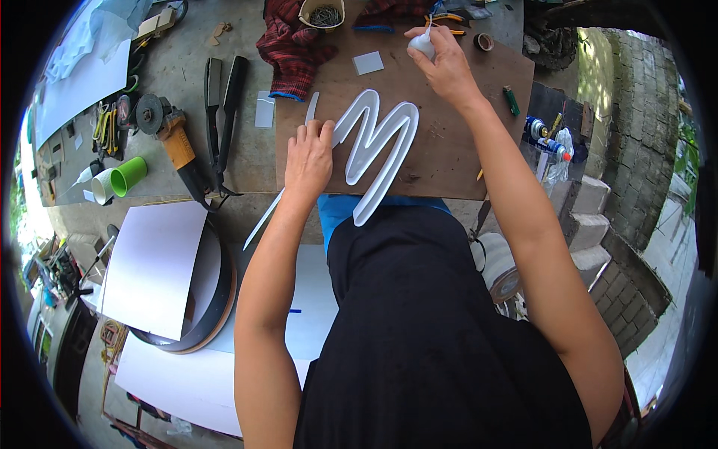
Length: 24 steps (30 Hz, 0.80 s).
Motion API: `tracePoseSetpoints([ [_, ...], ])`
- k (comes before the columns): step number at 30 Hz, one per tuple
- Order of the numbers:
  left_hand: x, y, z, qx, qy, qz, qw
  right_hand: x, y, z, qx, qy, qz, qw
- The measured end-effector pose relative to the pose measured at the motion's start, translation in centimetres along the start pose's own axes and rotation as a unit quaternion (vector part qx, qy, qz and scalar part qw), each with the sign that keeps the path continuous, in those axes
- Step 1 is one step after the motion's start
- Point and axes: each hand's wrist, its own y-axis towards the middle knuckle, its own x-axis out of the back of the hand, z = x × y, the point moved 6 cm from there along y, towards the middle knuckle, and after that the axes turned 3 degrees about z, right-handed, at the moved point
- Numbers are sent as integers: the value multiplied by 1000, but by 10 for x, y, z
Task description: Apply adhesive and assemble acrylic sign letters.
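A white zigzag channel form [362, 153] with raised side walls lies on the brown board [456, 161], its lower end reaching over the near edge. My left hand [309, 156] is closed at the form's left end, around a thin white strip [312, 107]. The strip sticks out above my fingers and also below them toward my lap. Over the far part of the board, my right hand [446, 66] grips a small white squeeze bottle [423, 45] with a narrow nozzle. Its fingers wrap the bottle's body.
An orange angle grinder [176, 142] and a black flat iron [223, 112] lie to the left, near a green cup [130, 176]. Red plaid cloth [293, 60] and a tub of small metal pieces [323, 15] sit at the back. Spray cans [546, 135] stand right.
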Motion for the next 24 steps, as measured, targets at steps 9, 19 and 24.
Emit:
tracePoseSetpoints([
  [9, -1, 1, 1, -1, 3, 0, 1000, 34, -56, 50, 153, -202, 138, 957],
  [19, 0, 1, 1, -1, 7, -4, 1000, 28, -67, 43, 123, -254, 206, 937],
  [24, 0, 0, 0, 0, 8, -4, 1000, 21, -68, 49, 184, -273, 217, 919],
])
